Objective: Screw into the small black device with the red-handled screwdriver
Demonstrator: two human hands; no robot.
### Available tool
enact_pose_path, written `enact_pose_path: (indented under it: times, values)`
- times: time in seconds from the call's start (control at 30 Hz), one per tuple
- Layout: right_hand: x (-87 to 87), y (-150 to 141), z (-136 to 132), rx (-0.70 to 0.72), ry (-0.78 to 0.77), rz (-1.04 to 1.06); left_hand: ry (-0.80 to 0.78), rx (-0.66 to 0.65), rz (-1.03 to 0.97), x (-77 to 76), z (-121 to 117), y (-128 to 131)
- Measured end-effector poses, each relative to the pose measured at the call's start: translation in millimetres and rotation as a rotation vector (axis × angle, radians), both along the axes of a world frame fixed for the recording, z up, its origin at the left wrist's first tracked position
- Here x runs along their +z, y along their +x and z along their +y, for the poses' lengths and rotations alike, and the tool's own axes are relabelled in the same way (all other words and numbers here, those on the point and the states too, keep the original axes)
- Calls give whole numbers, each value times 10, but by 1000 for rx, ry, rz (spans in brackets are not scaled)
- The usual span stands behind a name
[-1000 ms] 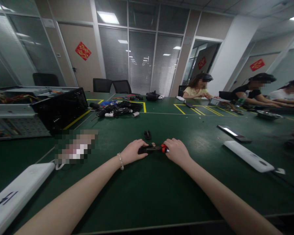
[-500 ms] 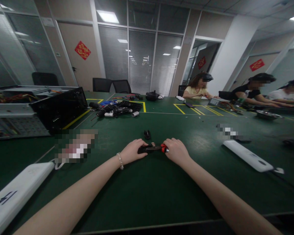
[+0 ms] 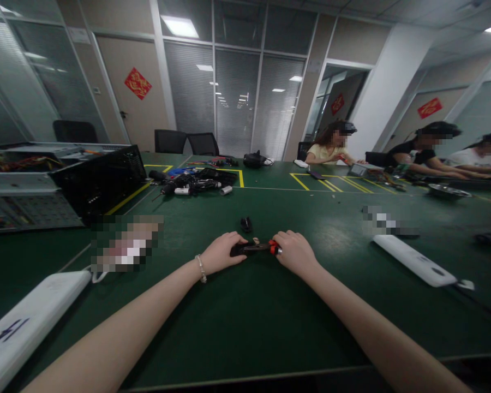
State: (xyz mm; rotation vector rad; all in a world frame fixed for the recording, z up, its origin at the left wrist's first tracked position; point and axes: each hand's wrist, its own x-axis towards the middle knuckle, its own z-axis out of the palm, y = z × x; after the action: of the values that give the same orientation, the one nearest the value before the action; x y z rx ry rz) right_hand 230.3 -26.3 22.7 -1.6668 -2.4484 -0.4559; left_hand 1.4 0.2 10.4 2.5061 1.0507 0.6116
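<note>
My right hand [image 3: 295, 250] is closed around the red handles of a pair of pliers [image 3: 262, 247], whose dark jaws point left. My left hand [image 3: 225, 252], with a bracelet at the wrist, grips a small black piece [image 3: 238, 250] between thumb and fingers. The plier tips meet this piece; its exact kind is too small and dark to make out. A tiny pale bit [image 3: 256, 240] shows just behind the jaws. Slightly beyond the hands, a small black part [image 3: 246, 224] lies on the green table [image 3: 245, 327].
An open computer case [image 3: 24, 207] stands at the left. White power banks [image 3: 417, 261] lie on both sides. Farther back are a pile of black cables and tools [image 3: 200, 180] and a metal bowl [image 3: 449, 191]. Several people [image 3: 329, 150] sit at the far right.
My hands, the pliers and the black piece hold nearly the same position throughout. At the far right, a person's hands have shifted slightly.
</note>
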Motion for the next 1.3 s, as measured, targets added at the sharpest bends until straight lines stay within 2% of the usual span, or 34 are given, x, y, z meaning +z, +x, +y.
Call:
enact_pose_path:
  times: [0.7,1.03,1.3]
  values:
    - [35,-5,-27,-17,-21,-7,-7,-1,-19,4,-2,-1]
    - [-2,-3,-6,-7,-12,-6,15,-9,-28,-47,17,-10]
    - [14,1,-25,-10,-8,-7,-6,-5,-18,-15,2,-9]
